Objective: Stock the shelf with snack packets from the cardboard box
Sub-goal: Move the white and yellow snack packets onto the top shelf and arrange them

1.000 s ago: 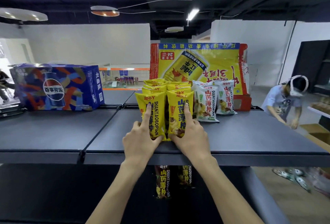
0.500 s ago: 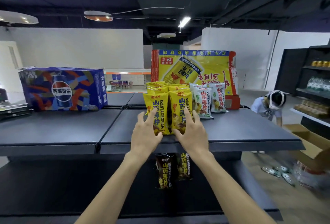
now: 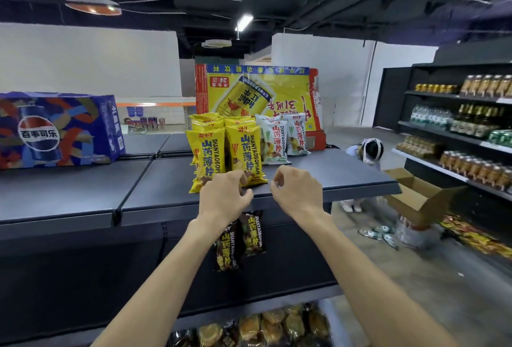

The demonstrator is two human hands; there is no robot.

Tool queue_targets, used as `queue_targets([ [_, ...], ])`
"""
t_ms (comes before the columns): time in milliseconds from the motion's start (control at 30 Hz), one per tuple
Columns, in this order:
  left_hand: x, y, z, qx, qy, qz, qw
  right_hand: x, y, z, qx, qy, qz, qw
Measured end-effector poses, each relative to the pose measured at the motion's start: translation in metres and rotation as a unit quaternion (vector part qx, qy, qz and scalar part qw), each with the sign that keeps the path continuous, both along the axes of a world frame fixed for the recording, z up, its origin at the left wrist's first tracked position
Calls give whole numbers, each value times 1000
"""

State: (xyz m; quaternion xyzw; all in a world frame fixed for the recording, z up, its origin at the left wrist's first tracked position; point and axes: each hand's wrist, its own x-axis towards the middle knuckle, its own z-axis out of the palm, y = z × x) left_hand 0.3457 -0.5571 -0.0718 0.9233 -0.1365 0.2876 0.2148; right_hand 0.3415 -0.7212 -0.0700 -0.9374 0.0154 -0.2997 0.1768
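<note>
My left hand (image 3: 225,197) hangs at the front lip of the dark grey metal shelf (image 3: 327,173), fingers curled against the bottom edge of the front yellow foil snack packets (image 3: 243,152); I cannot tell whether it pinches that edge or only brushes it; my right hand (image 3: 295,191), at three o'clock of the left and just beside it, is loosely curled and empty, clear of the packets. The yellow packets stand upright in two rows at twelve o'clock of my hands; white snack packets (image 3: 273,139) stand touching them at their two o'clock. The open brown cardboard box (image 3: 415,194) sits on the floor at three o'clock, well apart from the shelf. Dark brown snack packets (image 3: 239,236) stand on the tier below, at six o'clock of my left hand; a blue printed cola carton (image 3: 55,130) lies on the shelf top at nine o'clock.
</note>
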Motion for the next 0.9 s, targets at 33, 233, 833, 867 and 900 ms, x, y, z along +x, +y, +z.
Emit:
queue_targets([
  [33, 0, -6, 0, 6, 2, -10, 1000, -1, -6, -1, 4, 2, 1, 1000],
  [233, 9, -72, -13, 54, 30, -46, 997, -13, -65, -10, 33, 29, -15, 999],
  [833, -8, -383, -227, 116, 260, -134, 949, -54, -368, -216, 88, 212, -128, 965],
  [867, -15, -384, -253, 114, 293, -138, 939, -58, -374, -241, 93, 252, -129, 955],
  [900, -23, -384, -277, 110, 323, -139, 929, -62, -378, -265, 97, 287, -125, 945],
])
